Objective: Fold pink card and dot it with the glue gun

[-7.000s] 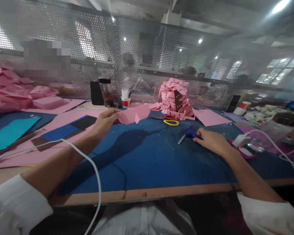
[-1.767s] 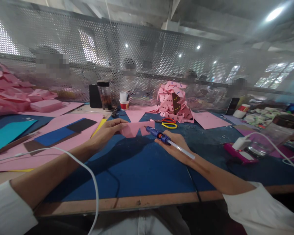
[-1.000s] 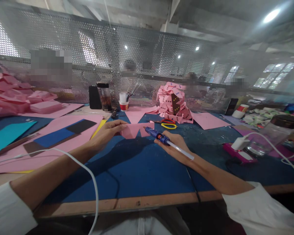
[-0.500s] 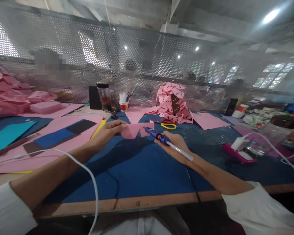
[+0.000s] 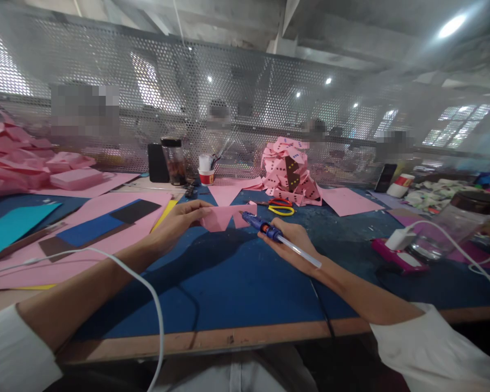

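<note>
A pink paper piece point(image 5: 217, 219) with a notched lower edge is pinched at its left end by my left hand point(image 5: 187, 216), held a little above the blue mat. My right hand point(image 5: 293, 239) is closed round a blue glue gun point(image 5: 265, 227), whose nozzle meets the right part of the paper. Out of the gun's back sticks a clear glue stick point(image 5: 300, 251). Scissors with red and yellow handles point(image 5: 281, 207) lie just beyond the gun. Behind them stands a pile of dotted pink paper pieces point(image 5: 280, 169).
At left, blue and black sheets point(image 5: 92, 228) lie on pink paper near a heap of pink pieces point(image 5: 20, 158). A white cable point(image 5: 147, 283) crosses over my left forearm. To the right are a magenta power strip point(image 5: 398, 256) and a clear jar point(image 5: 443, 234). A perforated metal screen point(image 5: 245, 81) stands behind.
</note>
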A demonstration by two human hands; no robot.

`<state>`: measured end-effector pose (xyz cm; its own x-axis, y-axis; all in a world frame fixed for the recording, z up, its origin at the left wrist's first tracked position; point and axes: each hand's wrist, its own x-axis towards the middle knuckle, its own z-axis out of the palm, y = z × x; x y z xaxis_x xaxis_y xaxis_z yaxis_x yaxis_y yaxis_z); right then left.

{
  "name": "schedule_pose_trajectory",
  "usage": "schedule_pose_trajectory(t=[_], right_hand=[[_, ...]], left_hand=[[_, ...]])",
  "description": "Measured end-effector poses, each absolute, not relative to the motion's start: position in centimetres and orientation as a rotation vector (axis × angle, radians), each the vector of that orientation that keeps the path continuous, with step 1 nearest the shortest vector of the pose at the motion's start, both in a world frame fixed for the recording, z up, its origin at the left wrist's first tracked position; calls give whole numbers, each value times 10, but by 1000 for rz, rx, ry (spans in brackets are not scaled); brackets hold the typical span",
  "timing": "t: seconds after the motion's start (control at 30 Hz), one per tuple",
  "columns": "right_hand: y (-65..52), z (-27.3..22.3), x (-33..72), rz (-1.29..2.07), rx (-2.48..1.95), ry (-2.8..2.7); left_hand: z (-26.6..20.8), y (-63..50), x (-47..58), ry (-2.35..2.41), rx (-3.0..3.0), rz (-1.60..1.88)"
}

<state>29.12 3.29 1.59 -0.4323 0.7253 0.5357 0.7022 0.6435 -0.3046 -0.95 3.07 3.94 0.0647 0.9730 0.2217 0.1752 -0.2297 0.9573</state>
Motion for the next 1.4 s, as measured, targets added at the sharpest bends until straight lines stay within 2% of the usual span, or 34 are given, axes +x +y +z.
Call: schedule_pose_trajectory(t=[0.97, 1.27, 1.4], right_hand=[[27, 25, 287, 364, -1088, -2052], [30, 25, 287, 739, -1125, -1893], [32, 34, 293, 779, -1154, -1846]], left_hand=[[40, 32, -8, 1155, 1418, 1263], [41, 40, -16, 1203, 1291, 1381], [40, 47, -26, 1248, 1263, 1418]])
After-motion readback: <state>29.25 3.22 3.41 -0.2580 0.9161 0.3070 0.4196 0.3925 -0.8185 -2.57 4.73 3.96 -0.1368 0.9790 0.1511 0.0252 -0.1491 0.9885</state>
